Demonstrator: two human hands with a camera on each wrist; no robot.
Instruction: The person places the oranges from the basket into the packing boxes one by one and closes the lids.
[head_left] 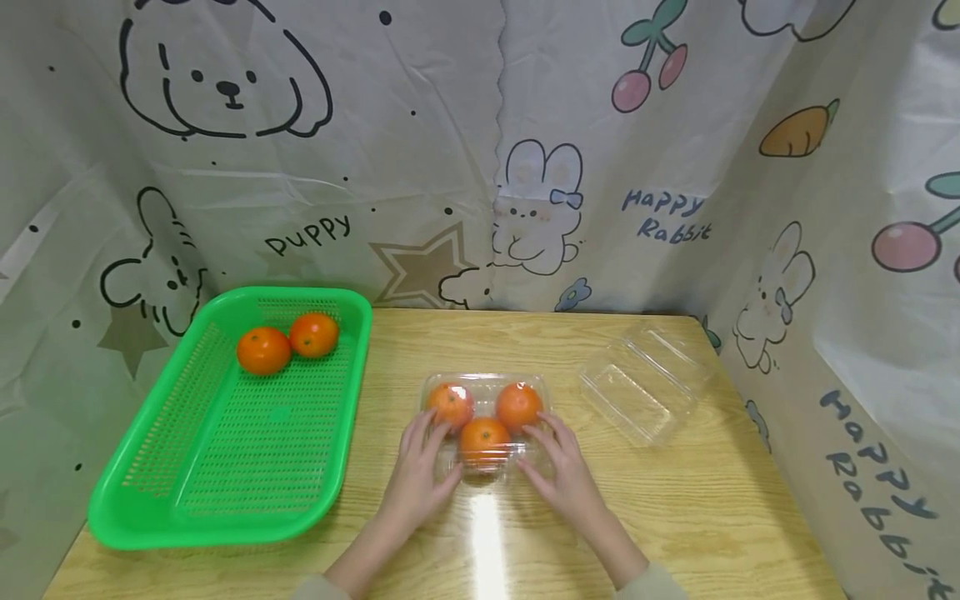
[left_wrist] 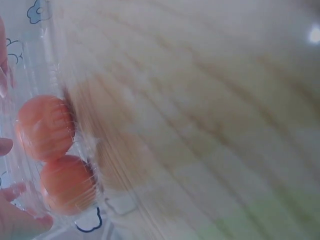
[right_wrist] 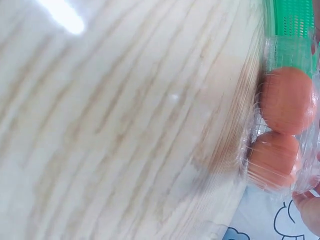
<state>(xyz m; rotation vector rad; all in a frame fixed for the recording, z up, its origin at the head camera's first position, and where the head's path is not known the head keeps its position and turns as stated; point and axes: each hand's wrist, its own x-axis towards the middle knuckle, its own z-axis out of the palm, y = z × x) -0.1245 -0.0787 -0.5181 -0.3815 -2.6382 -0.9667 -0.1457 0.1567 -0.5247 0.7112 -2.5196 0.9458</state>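
Note:
A clear plastic clamshell box (head_left: pixel 484 382) sits on the table in the middle of the head view, its lid lying over several tangerines (head_left: pixel 483 442). My left hand (head_left: pixel 417 477) grips the box's left side, fingers on the lid and thumb at the front corner. On the opposite side my right hand (head_left: pixel 566 477) holds it likewise, thumb near the front right corner. Through the box's side, two tangerines (left_wrist: pixel 46 127) show in the left wrist view, with left fingers (left_wrist: pixel 22 220) at its edge. The right wrist view catches right fingertips (right_wrist: pixel 306 205) against the plastic (right_wrist: pixel 285 50).
To the left stands a green plastic basket (head_left: pixel 255 467) with two tangerines (head_left: pixel 264 351) at its far end. A second clear clamshell box (head_left: pixel 637 392) lies opened out at the right. Printed cloth (head_left: pixel 442 167) hangs behind the wooden table (head_left: pixel 720 517) and along its sides.

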